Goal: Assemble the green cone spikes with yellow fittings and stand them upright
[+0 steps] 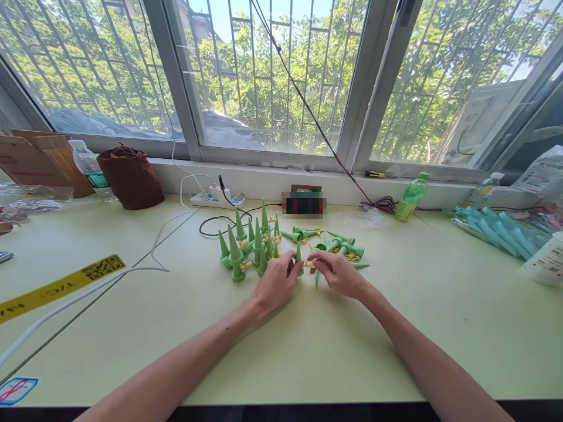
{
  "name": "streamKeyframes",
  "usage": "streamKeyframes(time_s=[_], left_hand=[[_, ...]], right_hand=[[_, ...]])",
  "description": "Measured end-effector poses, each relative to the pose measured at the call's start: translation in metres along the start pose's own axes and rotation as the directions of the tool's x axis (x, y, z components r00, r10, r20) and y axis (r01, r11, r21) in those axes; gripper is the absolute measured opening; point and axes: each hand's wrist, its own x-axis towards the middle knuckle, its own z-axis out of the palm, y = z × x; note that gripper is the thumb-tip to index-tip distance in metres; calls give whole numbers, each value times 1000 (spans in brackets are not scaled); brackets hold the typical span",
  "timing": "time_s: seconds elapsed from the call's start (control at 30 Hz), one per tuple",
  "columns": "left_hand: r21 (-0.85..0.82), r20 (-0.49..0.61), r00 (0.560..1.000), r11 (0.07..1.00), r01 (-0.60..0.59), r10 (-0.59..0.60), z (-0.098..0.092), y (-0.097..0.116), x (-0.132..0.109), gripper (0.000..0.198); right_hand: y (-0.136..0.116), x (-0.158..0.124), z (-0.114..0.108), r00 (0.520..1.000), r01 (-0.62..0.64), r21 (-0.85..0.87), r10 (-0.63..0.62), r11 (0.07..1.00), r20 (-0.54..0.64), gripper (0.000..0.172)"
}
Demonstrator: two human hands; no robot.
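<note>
A pale yellow-green tabletop (329, 351) with thin dark seams stretches beneath a wide, grey-framed window (272, 76), where sunlit leafy trees show through dark metal bars. Two bare forearms reach in from the near edge. The person's left hand (278, 279) has its thumb and fingers closed around an upright, pointed green plastic cone (298, 255) near the middle of the table; the right hand (339, 272) pinches a small yellow plastic piece (310, 264) at the cone's right side. To the left stands a cluster of similar upright green cones (236, 253), some with yellow parts; beyond the right hand, loose green cones (345, 239) lie in a heap with more yellow pieces. Along the windowsill wall sit a brown drawstring fabric bag (129, 179), a white power strip (200, 201), a small dark box (303, 203) with a blurred front, and a green-capped, green-labelled drink bottle (411, 198). Flat teal plastic packets (497, 230) spread at far right, near a white plastic container (548, 259). At left, a slim white cable (159, 245) curves past yellow tape (61, 290) printed with a black square code.
</note>
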Motion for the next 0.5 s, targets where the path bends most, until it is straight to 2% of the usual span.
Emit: streamKeyframes(time_s=[0.13, 0.5], left_hand=[[-17, -16, 1000, 1000, -8, 8, 0, 1, 0, 25], [-39, -42, 999, 999, 13, -15, -2, 4, 0, 28]], right_hand=[[-1, 0, 1, 999, -13, 8, 13, 1000, -38, 21], [-4, 1, 1, 999, -16, 2, 16, 1000, -47, 22]])
